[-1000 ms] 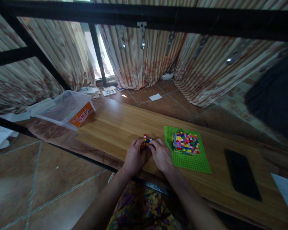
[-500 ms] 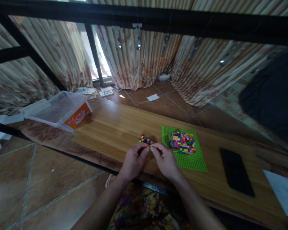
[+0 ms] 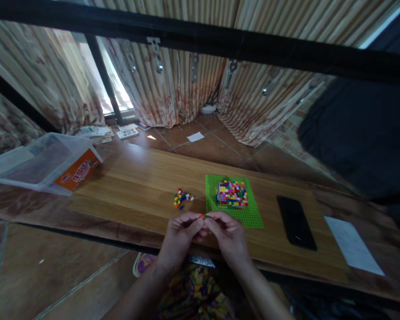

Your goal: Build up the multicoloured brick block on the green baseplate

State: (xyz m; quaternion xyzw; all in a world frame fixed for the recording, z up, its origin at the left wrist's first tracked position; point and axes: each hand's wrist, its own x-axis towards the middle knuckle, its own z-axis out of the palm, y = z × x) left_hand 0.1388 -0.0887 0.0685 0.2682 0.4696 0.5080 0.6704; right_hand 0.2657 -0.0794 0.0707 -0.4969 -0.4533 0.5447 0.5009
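My left hand (image 3: 182, 233) pinches a small orange-red toy brick (image 3: 202, 216) between thumb and forefinger. In the fingertips of my right hand (image 3: 229, 235) is a small green toy brick (image 3: 206, 216). The two bricks meet end to end; whether they are joined I cannot tell. Just beyond my hands a loose pile of coloured bricks (image 3: 181, 198) lies on the wooden board. To the right, a many-coloured block of bricks (image 3: 232, 194) stands on a green studded baseplate (image 3: 255, 218), whose near edge is partly behind my right hand.
A black phone-like slab (image 3: 296, 222) lies right of the baseplate, and a white sheet (image 3: 353, 244) beyond it. A clear plastic box (image 3: 46, 160) with an orange label stands at the left end. A dark metal bar (image 3: 200, 38) crosses above, before striped curtains (image 3: 186, 98).
The view has turned right, so the tabletop things appear further left. My hands have drawn back toward me, away from the loose pile, still pinching the bricks together.
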